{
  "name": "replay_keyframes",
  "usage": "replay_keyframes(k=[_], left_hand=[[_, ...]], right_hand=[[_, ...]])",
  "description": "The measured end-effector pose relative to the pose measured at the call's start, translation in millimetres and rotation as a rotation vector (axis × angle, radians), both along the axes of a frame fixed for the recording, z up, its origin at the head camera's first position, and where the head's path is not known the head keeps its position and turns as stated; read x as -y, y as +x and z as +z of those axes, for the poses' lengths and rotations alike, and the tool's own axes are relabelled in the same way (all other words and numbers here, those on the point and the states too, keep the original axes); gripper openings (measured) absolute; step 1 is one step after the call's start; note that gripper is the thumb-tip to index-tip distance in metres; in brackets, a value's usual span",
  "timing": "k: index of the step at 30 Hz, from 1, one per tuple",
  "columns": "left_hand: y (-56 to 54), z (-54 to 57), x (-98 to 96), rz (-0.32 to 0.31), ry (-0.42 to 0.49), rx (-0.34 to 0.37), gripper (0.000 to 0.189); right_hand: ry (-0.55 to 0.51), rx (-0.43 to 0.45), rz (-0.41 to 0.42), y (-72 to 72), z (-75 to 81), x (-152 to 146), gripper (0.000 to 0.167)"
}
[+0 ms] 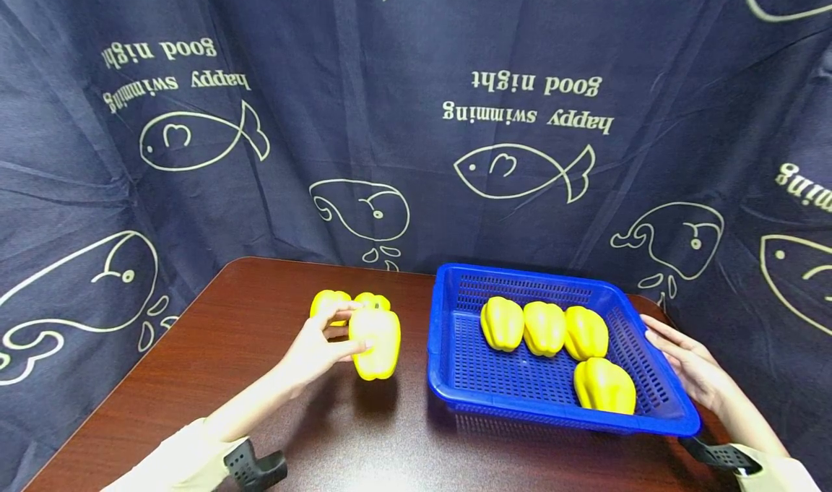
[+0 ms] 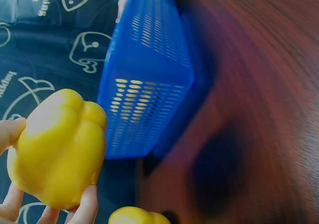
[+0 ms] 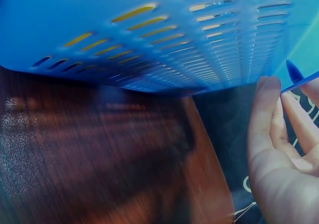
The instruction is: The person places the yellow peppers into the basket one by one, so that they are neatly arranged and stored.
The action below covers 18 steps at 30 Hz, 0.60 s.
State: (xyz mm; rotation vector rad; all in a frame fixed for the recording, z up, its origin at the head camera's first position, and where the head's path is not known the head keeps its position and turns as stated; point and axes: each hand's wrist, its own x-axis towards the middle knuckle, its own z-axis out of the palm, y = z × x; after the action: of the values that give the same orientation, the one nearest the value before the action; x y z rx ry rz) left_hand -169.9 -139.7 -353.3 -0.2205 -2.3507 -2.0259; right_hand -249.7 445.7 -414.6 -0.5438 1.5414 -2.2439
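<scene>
My left hand (image 1: 318, 347) grips a yellow bell pepper (image 1: 377, 344), held above the table left of a blue basket (image 1: 533, 405). In the left wrist view, thumb and fingertips press on opposite sides of this pepper (image 2: 62, 149). Just behind the hand, two more yellow bell peppers (image 1: 329, 301) are partly covered by it. Several yellow peppers (image 1: 544, 328) lie inside the basket, one near its front right corner. My right hand (image 1: 692, 369) holds the basket's right rim; in the right wrist view its fingers (image 3: 266, 109) lie on both sides of the edge.
The dark red wooden table (image 1: 221, 333) ends just behind the basket and the loose peppers. A dark blue curtain (image 1: 416, 116) with fish and whale drawings hangs directly behind and beside it. Bare tabletop shows in front of the left forearm.
</scene>
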Motion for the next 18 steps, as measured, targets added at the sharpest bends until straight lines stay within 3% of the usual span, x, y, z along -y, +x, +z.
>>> replay_keyframes(k=[9, 18], left_hand=[[-3.2, 12.9, -10.7, -0.03, 0.02, -0.03, 0.057], [-8.0, 23.2, -35.4, -0.035, 0.024, -0.045, 0.054]], right_hand=[[0.019, -0.008, -0.019, 1.2, 2.1, 1.0, 0.05], [0.029, -0.008, -0.009, 1.5, 2.2, 0.9, 0.05]])
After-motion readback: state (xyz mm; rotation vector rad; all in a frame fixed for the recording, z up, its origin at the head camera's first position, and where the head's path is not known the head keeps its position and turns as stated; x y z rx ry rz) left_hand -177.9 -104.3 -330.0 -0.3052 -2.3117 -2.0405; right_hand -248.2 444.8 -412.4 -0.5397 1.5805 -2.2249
